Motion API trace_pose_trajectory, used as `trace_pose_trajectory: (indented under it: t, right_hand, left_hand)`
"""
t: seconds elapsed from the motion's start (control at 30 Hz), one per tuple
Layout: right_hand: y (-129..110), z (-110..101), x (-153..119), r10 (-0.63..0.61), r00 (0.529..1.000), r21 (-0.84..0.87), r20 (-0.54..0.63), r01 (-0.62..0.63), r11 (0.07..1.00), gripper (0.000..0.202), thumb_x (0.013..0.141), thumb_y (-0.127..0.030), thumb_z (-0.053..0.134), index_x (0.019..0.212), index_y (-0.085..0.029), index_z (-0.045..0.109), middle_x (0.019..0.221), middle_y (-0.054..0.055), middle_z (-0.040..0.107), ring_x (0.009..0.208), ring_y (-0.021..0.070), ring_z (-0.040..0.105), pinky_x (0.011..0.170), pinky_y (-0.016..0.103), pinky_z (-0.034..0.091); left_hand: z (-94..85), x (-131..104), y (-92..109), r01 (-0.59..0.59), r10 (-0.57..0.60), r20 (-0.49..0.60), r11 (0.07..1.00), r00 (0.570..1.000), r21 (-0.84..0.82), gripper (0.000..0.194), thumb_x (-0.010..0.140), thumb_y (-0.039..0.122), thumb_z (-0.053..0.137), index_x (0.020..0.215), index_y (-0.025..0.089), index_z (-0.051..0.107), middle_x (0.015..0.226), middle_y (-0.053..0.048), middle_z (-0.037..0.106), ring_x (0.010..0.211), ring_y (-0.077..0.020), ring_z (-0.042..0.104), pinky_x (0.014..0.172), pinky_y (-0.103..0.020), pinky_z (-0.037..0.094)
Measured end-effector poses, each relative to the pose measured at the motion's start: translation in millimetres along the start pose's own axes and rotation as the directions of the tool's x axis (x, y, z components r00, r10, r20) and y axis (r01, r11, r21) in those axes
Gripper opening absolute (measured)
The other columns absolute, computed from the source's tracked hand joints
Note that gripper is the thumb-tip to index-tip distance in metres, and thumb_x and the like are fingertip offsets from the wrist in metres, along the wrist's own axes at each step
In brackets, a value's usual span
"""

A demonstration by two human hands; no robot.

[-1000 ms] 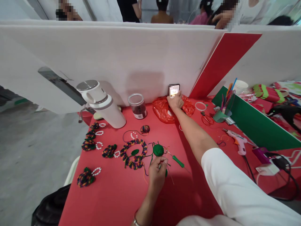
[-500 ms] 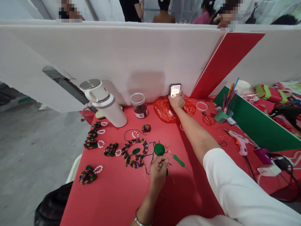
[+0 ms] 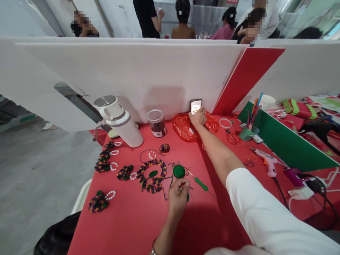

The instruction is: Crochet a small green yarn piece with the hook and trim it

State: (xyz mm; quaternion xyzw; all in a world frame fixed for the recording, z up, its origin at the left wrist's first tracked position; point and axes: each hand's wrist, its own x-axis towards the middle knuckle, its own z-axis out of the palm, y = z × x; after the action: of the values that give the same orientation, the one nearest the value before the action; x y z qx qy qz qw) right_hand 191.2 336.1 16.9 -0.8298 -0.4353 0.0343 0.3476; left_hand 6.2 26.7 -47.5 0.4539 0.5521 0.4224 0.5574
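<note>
My left hand is closed in a pinch over the table, with a small green yarn piece showing beside the palm and a thin strand hanging below. Just beyond it lie a green yarn ball and a green-handled crochet hook. Stretched far forward, my right hand closes around the lower part of a lit phone, which stands against the white panel behind a red plastic bag. To the left is a multicoloured braided yarn ring, a green leaf shape inside it.
Several yarn bundles with white bead loops lie on the left. A white thermos and clear jar stand at the back. Rightward are red scissors, a pen cup, a glue gun and a green board.
The view has tilted up slightly, so the table sits a little lower in it. Both hands keep nearly the same places, the right still at the phone.
</note>
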Motion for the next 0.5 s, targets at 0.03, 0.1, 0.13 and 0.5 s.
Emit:
trace_pose_trajectory:
  t: [0.03, 0.1, 0.13, 0.5]
  right_hand:
    - [-0.5, -0.1, -0.4, 0.0, 1.0, 0.001, 0.001, 0.0, 1.0, 0.082, 0.084, -0.043, 0.07, 0.151, -0.01, 0.035, 0.15, 0.024, 0.046, 0.115, 0.0371, 0.065, 0.1, 0.051, 0.05]
    - [-0.9, -1.4, -1.3, 0.006, 1.0, 0.009, 0.015, -0.006, 1.0, 0.082, 0.085, -0.044, 0.069, 0.152, -0.01, 0.034, 0.151, 0.025, 0.045, 0.118, 0.0375, 0.063, 0.101, 0.05, 0.05]
    - [-0.6, -2.8, -1.7, 0.01, 1.0, 0.013, 0.03, -0.01, 1.0, 0.084, 0.086, -0.045, 0.069, 0.152, -0.01, 0.033, 0.152, 0.026, 0.043, 0.121, 0.038, 0.062, 0.103, 0.05, 0.048]
    - [16.3, -34.9, -1.6, -0.019, 0.986, 0.102, 0.163, 0.002, 0.995, 0.097, 0.08, -0.041, 0.077, 0.157, -0.01, 0.027, 0.158, 0.024, 0.037, 0.144, 0.0346, 0.043, 0.118, 0.04, 0.036]
  left_hand:
    - [0.2, -0.1, 0.7, -0.004, 0.004, -0.004, 1.0, 1.0, -0.002, 0.038, 0.075, 0.056, 0.073, 0.071, 0.019, 0.067, 0.057, 0.001, 0.05, 0.051, -0.0125, 0.043, 0.046, -0.023, 0.03]
    - [0.5, -0.4, 2.2, -0.018, 0.018, -0.01, 1.0, 1.0, -0.003, 0.038, 0.076, 0.056, 0.073, 0.07, 0.018, 0.066, 0.058, 0.001, 0.051, 0.051, -0.0122, 0.043, 0.047, -0.023, 0.032]
    - [0.6, -0.7, 2.8, -0.026, 0.026, -0.01, 1.0, 1.0, -0.002, 0.038, 0.076, 0.056, 0.073, 0.07, 0.018, 0.067, 0.058, 0.001, 0.051, 0.051, -0.0122, 0.043, 0.048, -0.023, 0.032]
    - [0.3, -0.5, -0.8, -0.079, 0.079, -0.011, 0.996, 0.997, 0.043, 0.037, 0.077, 0.052, 0.071, 0.075, 0.016, 0.069, 0.062, -0.001, 0.057, 0.056, -0.0126, 0.048, 0.053, -0.023, 0.037]
